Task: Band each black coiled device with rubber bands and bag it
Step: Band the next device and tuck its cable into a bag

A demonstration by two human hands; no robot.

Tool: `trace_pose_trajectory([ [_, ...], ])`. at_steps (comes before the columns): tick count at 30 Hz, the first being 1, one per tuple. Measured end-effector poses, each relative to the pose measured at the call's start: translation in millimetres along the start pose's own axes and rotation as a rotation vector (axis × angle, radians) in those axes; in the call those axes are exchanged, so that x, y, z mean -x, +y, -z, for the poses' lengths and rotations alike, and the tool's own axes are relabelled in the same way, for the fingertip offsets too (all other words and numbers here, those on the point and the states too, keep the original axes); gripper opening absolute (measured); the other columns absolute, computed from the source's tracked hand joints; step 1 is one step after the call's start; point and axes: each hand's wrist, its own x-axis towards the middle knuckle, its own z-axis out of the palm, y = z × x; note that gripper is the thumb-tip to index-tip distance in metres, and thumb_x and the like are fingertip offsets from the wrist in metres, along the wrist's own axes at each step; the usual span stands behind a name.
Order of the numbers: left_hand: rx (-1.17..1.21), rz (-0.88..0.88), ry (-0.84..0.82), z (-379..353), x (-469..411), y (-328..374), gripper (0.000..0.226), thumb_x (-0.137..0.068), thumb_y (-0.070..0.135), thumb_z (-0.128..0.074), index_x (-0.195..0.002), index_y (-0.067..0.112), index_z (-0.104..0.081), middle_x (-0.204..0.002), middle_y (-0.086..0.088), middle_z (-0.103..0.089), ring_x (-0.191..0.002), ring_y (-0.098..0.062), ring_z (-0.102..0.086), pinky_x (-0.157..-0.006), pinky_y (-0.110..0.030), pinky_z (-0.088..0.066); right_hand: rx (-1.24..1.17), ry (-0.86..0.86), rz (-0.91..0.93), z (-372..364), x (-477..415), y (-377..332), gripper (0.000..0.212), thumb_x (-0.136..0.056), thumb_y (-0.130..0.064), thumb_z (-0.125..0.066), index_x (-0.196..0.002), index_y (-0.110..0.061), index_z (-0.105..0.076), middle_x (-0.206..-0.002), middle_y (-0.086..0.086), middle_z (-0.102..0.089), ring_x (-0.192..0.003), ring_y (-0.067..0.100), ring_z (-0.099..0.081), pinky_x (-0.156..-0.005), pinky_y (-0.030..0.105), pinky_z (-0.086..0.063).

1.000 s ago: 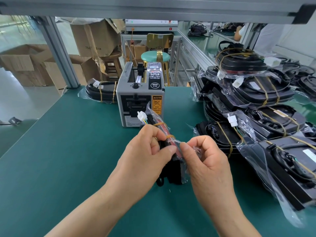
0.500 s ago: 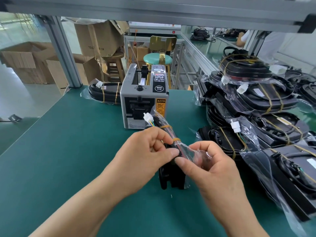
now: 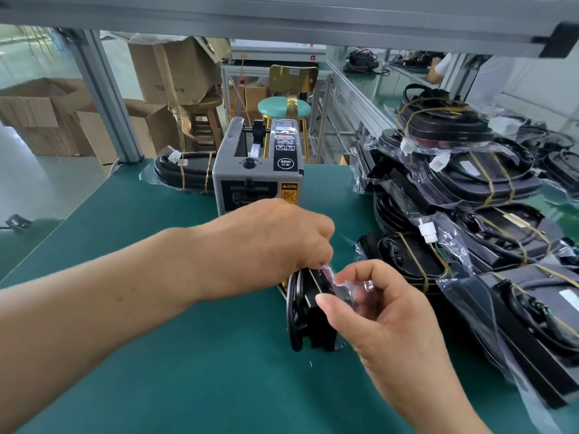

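Standing on its edge on the green table (image 3: 131,324), the black coiled device (image 3: 308,317) sits at the centre, just in front of the grey tape dispenser (image 3: 250,173). Its clear bag (image 3: 347,288) is gathered at the top. That upright pose looks like the weak spot. A tug on the film from either side could tip the device over or slide it along the mat. The thin plastic could tear or slip free where it is pinched. The bag mouth might also spring open before it is closed, since only a small flap is held.

From the left, the left hand (image 3: 272,242) reaches across above the device with its fingers curled tightly downward. Its fingertips (image 3: 316,258) appear to pinch the upper corner of the bag, though the exact contact is hidden under the knuckles. To the right, the right hand (image 3: 385,314) holds the loose flap of film between the thumb (image 3: 326,300) and bent fingers, nearly closed on it. Further right lies a pile of finished bagged devices (image 3: 476,183), near enough that a toppling device might disturb it.
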Motion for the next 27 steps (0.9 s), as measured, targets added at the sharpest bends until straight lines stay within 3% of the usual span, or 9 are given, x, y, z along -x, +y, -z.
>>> trace_pose_trajectory([
  [3,-0.146,-0.111,-0.017,4.7,-3.0,1.4,0.018,-0.079,-0.001,-0.064,-0.086,0.016,-0.064,-0.085,0.002,-0.053,-0.062,-0.022,-0.055,-0.049,-0.038,-0.046,-0.021,-0.002,-0.026,0.6,-1.4,-0.5,0.021,-0.067,-0.028,-0.080,-0.082,-0.031,-0.066,-0.057,-0.017,-0.044,-0.048,0.004,-0.037,-0.047,0.013,-0.036],
  [7,-0.139,-0.208,0.103,-2.3,-4.0,2.1,0.025,-0.070,-0.007,-0.070,-0.066,0.012,-0.054,-0.071,-0.003,-0.049,-0.045,-0.023,-0.045,-0.034,-0.034,-0.041,-0.023,0.004,-0.028,1.6,-1.8,0.4,0.019,-0.069,-0.026,-0.081,-0.079,-0.030,-0.065,-0.055,-0.016,-0.041,-0.048,0.005,-0.034,-0.046,0.011,-0.032],
  [12,0.065,-0.030,0.286,-22.6,2.1,-2.4,0.008,-0.082,-0.003,-0.065,-0.075,0.001,-0.064,-0.077,-0.009,-0.058,-0.055,-0.029,-0.052,-0.049,-0.042,-0.050,-0.050,0.011,-0.042,1.8,-1.9,3.4,0.020,-0.068,-0.022,-0.081,-0.079,-0.029,-0.065,-0.055,-0.016,-0.042,-0.048,0.005,-0.034,-0.045,0.012,-0.033],
  [16,0.288,0.134,0.377,-28.6,4.0,0.9,0.010,-0.082,-0.002,-0.066,-0.073,0.003,-0.067,-0.074,-0.004,-0.062,-0.061,-0.020,-0.055,-0.057,-0.036,-0.050,-0.016,-0.004,-0.022,0.9,-1.6,5.0,0.023,-0.070,-0.021,-0.083,-0.081,-0.032,-0.065,-0.055,-0.016,-0.043,-0.049,0.006,-0.037,-0.047,0.014,-0.036],
  [19,0.425,0.174,0.320,-24.9,7.4,-5.0,0.009,-0.087,0.004,-0.069,-0.079,0.006,-0.072,-0.079,0.000,-0.065,-0.068,-0.013,-0.059,-0.065,-0.030,-0.050,-0.028,-0.004,-0.021,-1.1,-1.8,5.7,0.023,-0.071,-0.023,-0.085,-0.081,-0.031,-0.066,-0.055,-0.015,-0.043,-0.051,0.007,-0.038,-0.049,0.017,-0.039],
  [22,0.560,0.189,0.233,-19.4,10.3,-12.1,0.010,-0.092,0.019,-0.070,-0.090,0.011,-0.076,-0.086,0.003,-0.067,-0.080,-0.014,-0.065,-0.074,-0.028,-0.052,-0.018,-0.003,-0.021,-3.7,-1.6,5.9,0.026,-0.063,-0.037,-0.080,-0.083,-0.031,-0.065,-0.055,-0.014,-0.041,-0.053,0.008,-0.039,-0.053,0.026,-0.041],
  [27,0.694,0.331,0.173,-19.2,7.8,-10.2,0.010,-0.079,0.027,-0.082,-0.085,0.022,-0.076,-0.082,0.008,-0.067,-0.077,-0.010,-0.065,-0.070,-0.027,-0.055,-0.016,-0.001,-0.022,-6.4,-0.8,4.8,0.027,-0.060,-0.039,-0.077,-0.082,-0.029,-0.065,-0.055,-0.016,-0.040,-0.054,0.012,-0.038,-0.054,0.030,-0.042],
])
